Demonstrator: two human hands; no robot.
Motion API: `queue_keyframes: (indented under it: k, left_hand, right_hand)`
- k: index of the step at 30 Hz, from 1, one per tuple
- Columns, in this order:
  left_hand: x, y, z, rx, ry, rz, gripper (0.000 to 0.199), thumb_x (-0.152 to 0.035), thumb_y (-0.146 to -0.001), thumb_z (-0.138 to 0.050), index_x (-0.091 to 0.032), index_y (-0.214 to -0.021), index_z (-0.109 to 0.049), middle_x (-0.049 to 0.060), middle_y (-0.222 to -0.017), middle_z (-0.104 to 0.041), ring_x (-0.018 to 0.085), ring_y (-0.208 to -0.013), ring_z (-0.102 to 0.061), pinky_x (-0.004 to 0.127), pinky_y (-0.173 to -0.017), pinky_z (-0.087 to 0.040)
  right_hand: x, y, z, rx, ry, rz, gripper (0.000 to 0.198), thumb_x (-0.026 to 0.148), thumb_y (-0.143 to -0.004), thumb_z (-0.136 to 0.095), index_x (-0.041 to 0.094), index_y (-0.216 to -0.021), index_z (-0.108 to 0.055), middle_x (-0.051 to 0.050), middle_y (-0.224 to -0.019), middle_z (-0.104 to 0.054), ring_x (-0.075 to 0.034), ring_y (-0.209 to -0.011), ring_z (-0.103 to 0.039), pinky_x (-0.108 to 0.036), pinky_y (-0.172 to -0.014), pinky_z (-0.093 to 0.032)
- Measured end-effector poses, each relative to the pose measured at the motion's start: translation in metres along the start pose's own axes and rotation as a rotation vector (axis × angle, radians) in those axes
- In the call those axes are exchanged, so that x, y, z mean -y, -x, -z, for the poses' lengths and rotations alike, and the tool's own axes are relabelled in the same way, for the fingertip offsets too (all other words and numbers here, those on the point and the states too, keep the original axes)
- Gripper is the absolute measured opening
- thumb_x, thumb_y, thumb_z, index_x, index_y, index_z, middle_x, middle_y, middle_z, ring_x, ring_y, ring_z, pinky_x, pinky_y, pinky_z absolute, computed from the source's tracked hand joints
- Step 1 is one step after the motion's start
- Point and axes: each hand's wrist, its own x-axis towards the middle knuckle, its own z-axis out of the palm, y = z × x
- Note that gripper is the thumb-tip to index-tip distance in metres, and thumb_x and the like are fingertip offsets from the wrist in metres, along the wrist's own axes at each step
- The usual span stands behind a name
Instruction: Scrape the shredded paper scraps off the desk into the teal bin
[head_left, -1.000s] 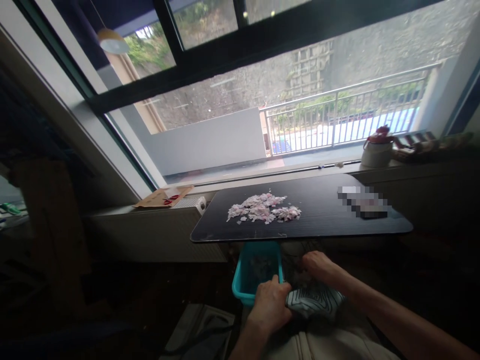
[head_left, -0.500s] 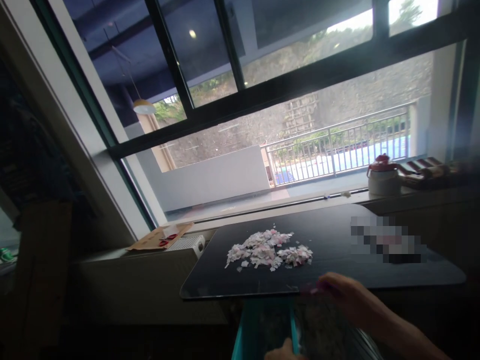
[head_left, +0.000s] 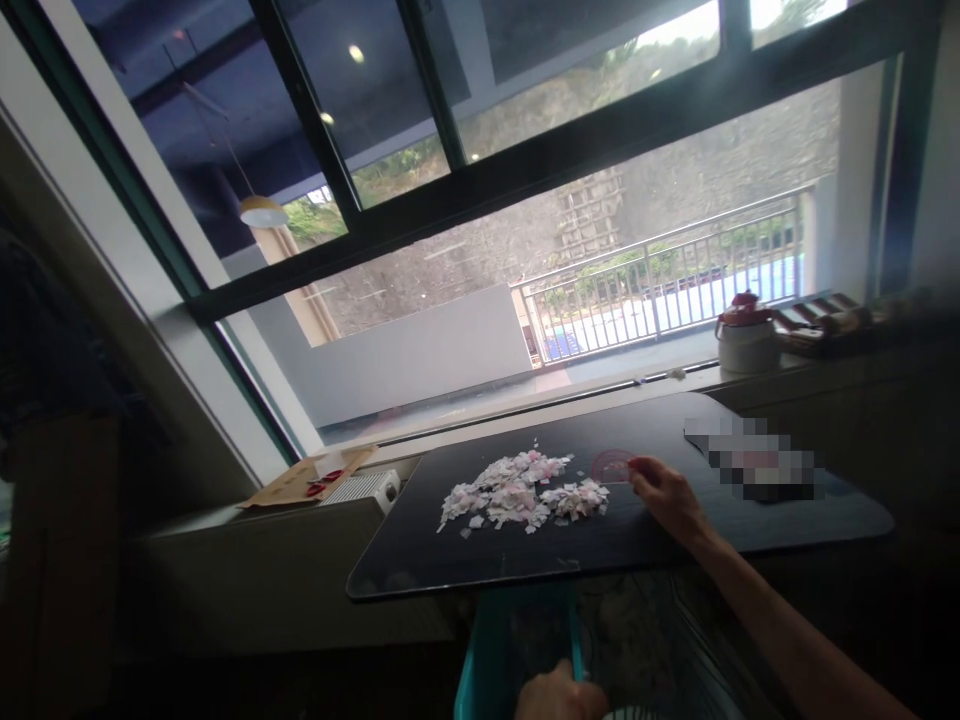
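Note:
My right hand is closed on the edge of a thin, see-through red piece with a rounded outline; its exact kind is not clear. It is over the dark tabletop, just right of a spread heap of small torn white and pinkish paper scraps. Below the table's front edge, my left hand is closed on the right rim of a teal plastic bin. The bin's inside is dark, and the lower picture edge cuts off part of the hand.
A pixelated patch covers something at the table's right. On the sill stand a white jug with a red lid and a striped item. Brown cardboard with red-handled scissors lies at left, beside a white slotted box.
My right hand has risen from the table's front edge and moved forward over the tabletop with the red piece. My left hand stays at the bin rim. The view has shifted slightly.

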Motion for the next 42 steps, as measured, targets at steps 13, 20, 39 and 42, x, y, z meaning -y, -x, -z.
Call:
queue_keyframes:
  k: [13,20,39,42]
  left_hand:
    - [-0.005,0.018,-0.003,-0.154,0.041,-0.105,0.033,-0.051,-0.075,-0.057,-0.023,-0.083,-0.071,0.006,-0.086,-0.063,0.022,-0.074,-0.061,0.028,-0.064,-0.045]
    - [-0.006,0.021,-0.003,-0.182,0.008,-0.125,0.031,-0.049,-0.078,-0.056,-0.023,-0.082,-0.072,0.006,-0.085,-0.063,0.022,-0.072,-0.061,0.027,-0.062,-0.043]
    - [-0.045,0.028,0.000,-0.197,0.093,-0.192,0.026,-0.046,-0.077,-0.057,-0.024,-0.078,-0.071,0.003,-0.083,-0.062,0.019,-0.071,-0.057,0.027,-0.059,-0.039]
    - [-0.044,0.027,-0.003,-0.199,0.087,-0.204,0.021,-0.042,-0.073,-0.061,-0.024,-0.078,-0.070,0.003,-0.084,-0.062,0.020,-0.072,-0.057,0.027,-0.060,-0.039]
  right_hand:
    - [0.009,0.007,0.005,0.099,0.017,0.029,0.025,0.035,-0.074,-0.054,0.018,-0.087,-0.067,-0.006,-0.084,-0.072,-0.020,-0.077,-0.066,-0.033,-0.075,-0.050]
    - [0.012,0.010,0.009,0.058,0.007,-0.015,0.029,0.037,-0.073,-0.053,0.017,-0.088,-0.067,-0.006,-0.081,-0.071,-0.019,-0.074,-0.065,-0.032,-0.073,-0.050]
    - [0.013,0.010,0.014,0.096,0.025,-0.084,0.027,0.032,-0.071,-0.051,0.018,-0.087,-0.068,-0.004,-0.074,-0.069,-0.018,-0.070,-0.063,-0.029,-0.069,-0.047]
    - [0.015,0.011,0.014,0.087,0.027,-0.086,0.029,0.032,-0.073,-0.050,0.016,-0.089,-0.068,-0.005,-0.075,-0.069,-0.018,-0.070,-0.062,-0.031,-0.069,-0.048]
